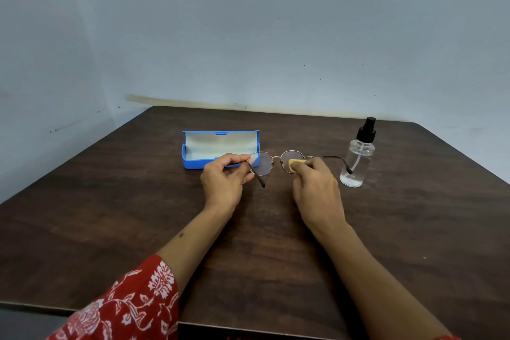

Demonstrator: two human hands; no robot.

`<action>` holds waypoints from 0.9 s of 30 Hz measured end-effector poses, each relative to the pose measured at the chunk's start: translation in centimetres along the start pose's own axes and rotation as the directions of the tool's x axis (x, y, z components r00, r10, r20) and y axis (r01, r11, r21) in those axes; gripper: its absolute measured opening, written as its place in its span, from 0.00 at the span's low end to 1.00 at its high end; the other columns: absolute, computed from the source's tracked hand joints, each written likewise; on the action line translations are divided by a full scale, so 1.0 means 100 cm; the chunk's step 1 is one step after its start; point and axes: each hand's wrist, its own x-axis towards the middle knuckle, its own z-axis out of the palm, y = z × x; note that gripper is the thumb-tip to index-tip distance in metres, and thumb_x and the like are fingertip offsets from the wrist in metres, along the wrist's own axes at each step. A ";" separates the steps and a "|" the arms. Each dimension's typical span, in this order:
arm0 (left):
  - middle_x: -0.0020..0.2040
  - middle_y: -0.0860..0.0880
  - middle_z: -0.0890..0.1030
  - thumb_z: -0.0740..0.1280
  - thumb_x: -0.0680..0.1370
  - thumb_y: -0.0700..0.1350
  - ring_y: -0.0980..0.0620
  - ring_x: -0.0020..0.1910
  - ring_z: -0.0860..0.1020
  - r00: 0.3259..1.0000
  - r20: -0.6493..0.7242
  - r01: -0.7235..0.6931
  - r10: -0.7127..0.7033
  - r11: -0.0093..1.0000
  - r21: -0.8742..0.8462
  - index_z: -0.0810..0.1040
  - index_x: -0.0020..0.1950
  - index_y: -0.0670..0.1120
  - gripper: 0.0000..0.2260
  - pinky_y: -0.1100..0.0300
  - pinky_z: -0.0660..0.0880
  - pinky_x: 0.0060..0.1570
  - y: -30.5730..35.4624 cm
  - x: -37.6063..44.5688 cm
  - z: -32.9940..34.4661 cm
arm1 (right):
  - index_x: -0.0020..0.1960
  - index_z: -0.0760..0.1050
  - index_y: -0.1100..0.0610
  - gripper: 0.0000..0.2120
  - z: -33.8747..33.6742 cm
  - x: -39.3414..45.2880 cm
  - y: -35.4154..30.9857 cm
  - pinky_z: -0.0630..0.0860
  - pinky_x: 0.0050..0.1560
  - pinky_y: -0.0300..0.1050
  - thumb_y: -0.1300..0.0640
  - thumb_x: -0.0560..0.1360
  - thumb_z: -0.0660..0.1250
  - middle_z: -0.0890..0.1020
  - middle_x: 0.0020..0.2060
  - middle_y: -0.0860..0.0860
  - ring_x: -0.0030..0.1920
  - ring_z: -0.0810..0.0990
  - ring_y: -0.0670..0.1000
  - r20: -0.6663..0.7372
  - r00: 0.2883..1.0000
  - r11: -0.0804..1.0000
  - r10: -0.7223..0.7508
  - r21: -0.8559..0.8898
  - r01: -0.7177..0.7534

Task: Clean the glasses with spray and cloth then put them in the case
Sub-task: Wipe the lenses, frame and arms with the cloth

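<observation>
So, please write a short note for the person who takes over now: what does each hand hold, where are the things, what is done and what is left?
Left hand: pinches the glasses at the hinge of the lens on its side, holding them above the table.
Right hand: presses the yellow cloth on the other lens.
Spray bottle: upright to the right, untouched.
Blue case: open and empty, behind the left hand.
Done: case opened, wiping under way. Whether spray was applied cannot be told.
Left: finish both lenses, fold the temples, lay the glasses in the case, close it.
</observation>
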 end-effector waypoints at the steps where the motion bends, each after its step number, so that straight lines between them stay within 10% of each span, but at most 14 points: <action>1: 0.44 0.49 0.82 0.71 0.72 0.34 0.58 0.38 0.83 1.000 -0.001 -0.003 0.003 1.000 -0.003 0.82 0.43 0.40 0.03 0.61 0.82 0.40 0.000 0.000 0.000 | 0.59 0.77 0.60 0.15 0.001 -0.001 -0.001 0.74 0.49 0.49 0.65 0.75 0.60 0.75 0.53 0.56 0.52 0.75 0.56 0.020 0.999 1.000 -0.031 -0.002 0.031; 27: 0.46 0.45 0.83 0.72 0.72 0.35 0.55 0.40 0.83 1.000 -0.019 0.004 -0.005 0.998 -0.067 0.82 0.42 0.41 0.02 0.62 0.81 0.40 0.000 0.000 -0.002 | 0.58 0.78 0.62 0.13 0.002 -0.003 0.000 0.74 0.47 0.50 0.65 0.75 0.60 0.75 0.52 0.56 0.51 0.75 0.57 -0.028 0.999 0.999 0.034 -0.001 -0.034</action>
